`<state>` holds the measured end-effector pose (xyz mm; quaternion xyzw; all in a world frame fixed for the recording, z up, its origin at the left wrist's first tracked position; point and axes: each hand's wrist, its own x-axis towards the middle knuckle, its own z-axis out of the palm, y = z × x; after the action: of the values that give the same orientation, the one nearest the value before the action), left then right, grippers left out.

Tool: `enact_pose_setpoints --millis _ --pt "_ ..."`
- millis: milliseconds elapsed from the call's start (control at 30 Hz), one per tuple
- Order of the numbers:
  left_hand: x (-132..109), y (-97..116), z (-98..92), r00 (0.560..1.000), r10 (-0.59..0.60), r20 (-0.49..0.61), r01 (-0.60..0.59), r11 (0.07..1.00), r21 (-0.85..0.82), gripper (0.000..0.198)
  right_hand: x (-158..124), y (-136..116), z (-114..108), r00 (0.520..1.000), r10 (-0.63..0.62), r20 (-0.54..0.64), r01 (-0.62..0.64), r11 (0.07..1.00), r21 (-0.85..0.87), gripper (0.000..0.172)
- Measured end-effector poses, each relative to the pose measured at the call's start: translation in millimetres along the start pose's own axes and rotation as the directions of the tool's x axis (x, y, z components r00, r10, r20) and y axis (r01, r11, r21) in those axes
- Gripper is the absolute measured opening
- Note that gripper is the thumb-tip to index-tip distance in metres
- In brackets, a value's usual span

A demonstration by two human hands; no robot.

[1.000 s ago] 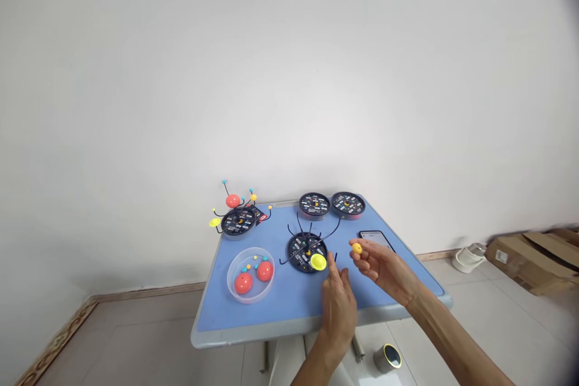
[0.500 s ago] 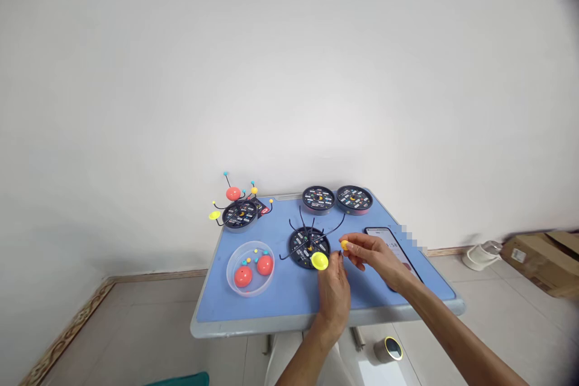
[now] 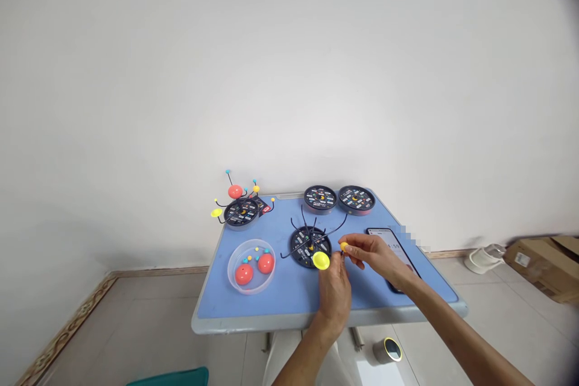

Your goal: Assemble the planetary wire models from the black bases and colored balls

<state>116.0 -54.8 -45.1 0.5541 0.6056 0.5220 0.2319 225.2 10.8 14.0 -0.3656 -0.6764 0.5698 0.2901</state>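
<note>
A small orange ball (image 3: 344,246) is pinched between the thumb and fingertips of my right hand (image 3: 375,256). My left hand (image 3: 335,292) is closed on a thin black curved arm (image 3: 342,253), whose tip shows just under the ball. Whether the ball sits on that tip I cannot tell. The arm's other end is hidden by my hand. Just beyond stands a round black base (image 3: 297,254) with printed labels and several bent black arms rising from its middle. On a near arm sits a yellow ball (image 3: 321,261), close to my left fingers.
A clear round tub (image 3: 231,277) holds two red balls and several small coloured ones. Behind it stands a planet model (image 3: 235,192) with balls on its arms. Two black discs (image 3: 320,199) lie at the back. A phone (image 3: 392,242) is partly under my right forearm.
The orange ball and my right fingertips have come slightly nearer the black arm tip at my left hand. The whole view has shifted a little. Both hands keep their grips.
</note>
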Motion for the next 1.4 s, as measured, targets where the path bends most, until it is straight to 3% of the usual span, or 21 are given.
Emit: enact_pose_setpoints --millis 500,600,733,933,1200,1400 --pt "0 -9 3.7 0.999 -0.038 0.023 0.038 0.999 -0.003 0.022 0 -7 -6 0.993 -0.102 0.055 0.115 0.935 -0.336 0.026" --pt "-1 -12 4.7 0.999 -0.046 0.020 0.047 0.998 -0.037 0.020 -1 -13 -6 0.969 -0.213 0.122 0.245 0.840 -0.484 0.022" --pt "-1 -17 6.3 0.998 -0.062 0.018 0.064 0.988 -0.140 0.017 -5 -25 -3 0.897 -0.340 0.283 0.438 0.592 -0.676 0.029" --pt "-1 -19 7.5 0.987 -0.130 0.093 0.151 0.954 -0.261 0.016 -6 -31 -2 0.881 -0.267 0.391 0.466 0.340 -0.817 0.029" --pt "-2 -15 5.9 0.999 -0.037 0.030 0.040 0.993 -0.112 0.021 1 -23 -3 0.908 -0.205 0.365 0.409 0.254 -0.876 0.021" --pt "-6 -5 -0.4 0.998 -0.046 0.034 0.047 0.999 -0.019 0.034 -10 -17 -27 0.869 -0.386 0.309 0.406 0.201 -0.892 0.033"
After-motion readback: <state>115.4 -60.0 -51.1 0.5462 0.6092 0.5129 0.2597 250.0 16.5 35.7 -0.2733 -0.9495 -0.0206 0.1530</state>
